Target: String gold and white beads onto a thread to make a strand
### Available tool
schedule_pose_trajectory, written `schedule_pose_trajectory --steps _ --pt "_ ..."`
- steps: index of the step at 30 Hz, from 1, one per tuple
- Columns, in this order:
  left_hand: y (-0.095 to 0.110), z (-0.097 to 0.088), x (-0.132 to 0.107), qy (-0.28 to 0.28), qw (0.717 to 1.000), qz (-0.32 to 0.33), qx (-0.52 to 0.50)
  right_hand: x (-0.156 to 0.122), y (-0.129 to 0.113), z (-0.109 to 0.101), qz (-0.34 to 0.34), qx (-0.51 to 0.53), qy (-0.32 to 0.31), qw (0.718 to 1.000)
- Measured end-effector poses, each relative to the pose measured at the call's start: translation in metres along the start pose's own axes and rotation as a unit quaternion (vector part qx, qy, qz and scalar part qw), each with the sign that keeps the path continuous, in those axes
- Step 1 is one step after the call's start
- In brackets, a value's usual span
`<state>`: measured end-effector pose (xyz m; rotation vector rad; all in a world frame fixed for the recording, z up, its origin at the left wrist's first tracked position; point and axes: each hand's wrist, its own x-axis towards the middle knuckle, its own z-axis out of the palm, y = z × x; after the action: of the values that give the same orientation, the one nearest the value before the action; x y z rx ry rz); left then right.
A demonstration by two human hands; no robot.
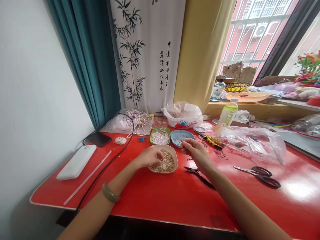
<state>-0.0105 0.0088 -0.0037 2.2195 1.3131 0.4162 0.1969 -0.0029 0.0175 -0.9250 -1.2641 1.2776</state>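
Observation:
My left hand (pixel 151 157) reaches over a cream dish (pixel 175 159) of small gold beads (pixel 168 163). Its fingers are curled together at the beads, and whatever they may pinch is too small to see. My right hand (pixel 192 149) is raised at the front edge of a blue dish (pixel 192 135), thumb and fingertips pressed together on something I cannot make out. Small pieces lie in the blue dish. Behind the cream dish sits a green dish (pixel 151 140) with pale pink beads (pixel 160 137). Black-handled pliers (pixel 200 175) lie below my right hand.
Scissors (pixel 260 174) and yellow-black pliers (pixel 212 141) lie to the right. Bead strands (pixel 140 120), a plastic-covered bowl (pixel 183 116) and a drink bottle (pixel 228 114) stand behind. A black cable (pixel 110 163) crosses the left side near a white power bank (pixel 77 162) and phone (pixel 99 138).

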Motion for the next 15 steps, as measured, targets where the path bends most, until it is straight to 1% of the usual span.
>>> schedule_pose_trajectory --steps 4,9,12,14,15 --pt "0.002 0.005 0.001 -0.003 1.000 -0.012 0.026 -0.003 0.000 0.006 0.013 -0.006 -0.022 1.000" --pt "-0.002 0.009 0.004 0.000 1.000 -0.019 0.005 -0.006 0.000 0.011 0.042 -0.018 -0.042 0.998" --pt "-0.004 0.009 0.006 0.025 0.998 -0.020 -0.052 -0.007 0.001 0.013 0.050 -0.028 -0.060 0.997" --pt "-0.003 0.007 0.006 0.050 0.990 -0.025 -0.130 -0.009 0.002 0.015 0.055 -0.033 -0.074 0.995" --pt "-0.002 0.005 0.006 0.057 0.981 -0.029 -0.182 -0.010 0.002 0.017 0.059 -0.037 -0.081 0.994"
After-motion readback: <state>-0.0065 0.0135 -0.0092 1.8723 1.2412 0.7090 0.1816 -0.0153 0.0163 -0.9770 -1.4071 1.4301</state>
